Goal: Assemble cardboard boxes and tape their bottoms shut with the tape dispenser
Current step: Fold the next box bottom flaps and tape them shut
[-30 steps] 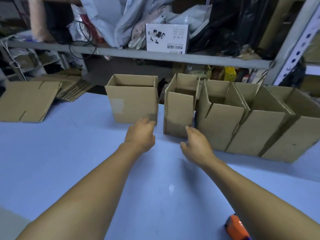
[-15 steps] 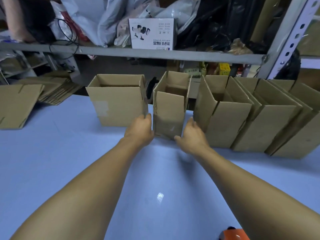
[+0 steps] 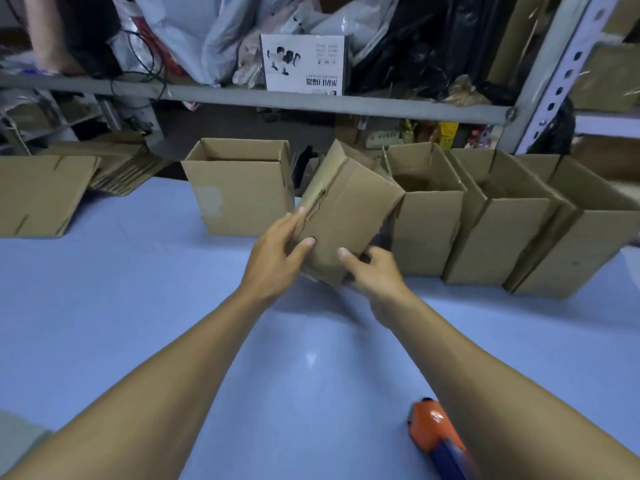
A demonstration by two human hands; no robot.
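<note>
- Since half a second ago the narrow box [image 3: 346,216] has left its upright stand in the row: it is now lifted and tipped, its open top leaning away and to the left, its bottom end drawn toward the person. The hands, which then only flanked it, now hold it.
- At far left a flat box blank [image 3: 41,195] lies on the blue table [image 3: 138,306], with a stack of more blanks [image 3: 121,168] behind it, presumably stock waiting to be folded.
- Next stands an upright open box [image 3: 242,195], mouth up, likely parked there to keep the near table free.
- The left hand [image 3: 277,258] grips the tilted box's left edge, thumb on the near face and fingers along the side (a steadying hold, I judge).
- The box's long axis runs from lower centre up toward the rear left; its bottom end points down at the person, probably so the flaps can be reached for taping.
- The right hand [image 3: 374,275] cups the lower right corner, thumb pressed on the near face, fingers curled underneath and partly hidden.
- Right of it three more open boxes [image 3: 502,230] stand packed side by side, leaning slightly.
- The orange tape dispenser [image 3: 434,434] lies on the table near the right forearm, untouched and within easy reach.
</note>
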